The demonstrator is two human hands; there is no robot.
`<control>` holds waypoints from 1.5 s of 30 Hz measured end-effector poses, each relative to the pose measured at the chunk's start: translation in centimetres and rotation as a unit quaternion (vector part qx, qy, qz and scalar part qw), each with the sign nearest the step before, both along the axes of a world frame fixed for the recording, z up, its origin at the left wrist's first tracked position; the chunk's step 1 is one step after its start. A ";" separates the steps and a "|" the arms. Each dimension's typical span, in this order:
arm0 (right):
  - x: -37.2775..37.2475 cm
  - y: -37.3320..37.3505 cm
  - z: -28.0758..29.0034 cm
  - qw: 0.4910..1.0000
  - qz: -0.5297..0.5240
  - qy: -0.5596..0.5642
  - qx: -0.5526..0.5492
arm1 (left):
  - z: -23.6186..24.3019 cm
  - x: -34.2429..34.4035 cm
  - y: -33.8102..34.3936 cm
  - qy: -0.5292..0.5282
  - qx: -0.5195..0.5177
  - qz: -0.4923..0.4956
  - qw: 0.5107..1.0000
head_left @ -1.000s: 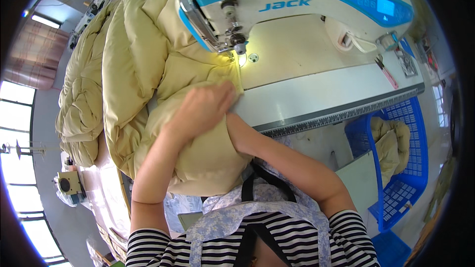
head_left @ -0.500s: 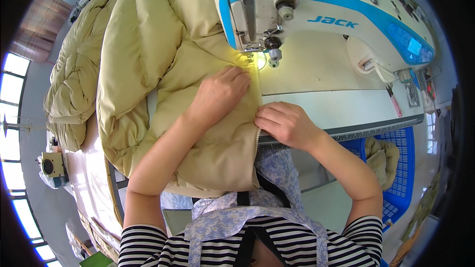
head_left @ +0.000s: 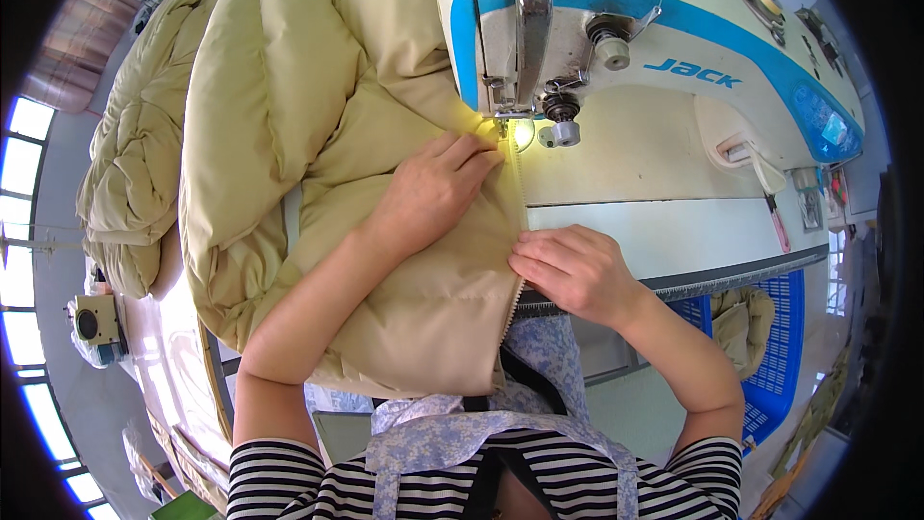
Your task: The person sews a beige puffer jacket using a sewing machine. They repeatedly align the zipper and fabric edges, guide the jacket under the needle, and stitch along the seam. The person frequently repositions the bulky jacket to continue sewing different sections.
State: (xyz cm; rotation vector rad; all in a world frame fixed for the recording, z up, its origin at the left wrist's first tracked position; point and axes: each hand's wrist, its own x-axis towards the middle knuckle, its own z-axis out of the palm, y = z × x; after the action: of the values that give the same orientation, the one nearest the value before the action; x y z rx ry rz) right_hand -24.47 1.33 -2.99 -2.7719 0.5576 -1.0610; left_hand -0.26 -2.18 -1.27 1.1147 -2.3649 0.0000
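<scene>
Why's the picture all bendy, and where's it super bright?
Head view: fisheye lens curves the windows and leaves black corners. Head view again: those windows glare white, and yellow light glows on the puffy garment near the sewing machine.

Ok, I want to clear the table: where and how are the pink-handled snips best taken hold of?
Probably by the pink handle, from the table's front edge: the snips lie with that handle nearest the edge and the dark blades pointing away. The right hand is nearer, but holds the zip.
</scene>
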 end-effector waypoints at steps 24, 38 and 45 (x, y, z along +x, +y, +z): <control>-0.8 -0.5 0.1 1.000 0.005 0.012 0.002 | 0.0 -0.7 0.6 -0.026 -0.002 0.054 0.998; -0.8 -0.7 0.1 0.999 0.009 0.025 -0.036 | -0.2 -0.1 -0.1 -0.016 -0.009 0.055 0.998; -0.7 -1.0 0.5 0.999 0.007 0.034 -0.024 | -0.5 -0.1 -0.6 0.006 -0.011 0.054 0.998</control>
State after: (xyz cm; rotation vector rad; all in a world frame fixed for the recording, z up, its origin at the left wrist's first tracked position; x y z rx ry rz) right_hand -25.18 0.33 -2.53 -2.8594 0.5273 -0.9926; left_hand -0.32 -2.79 -1.76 1.2261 -2.2851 0.0578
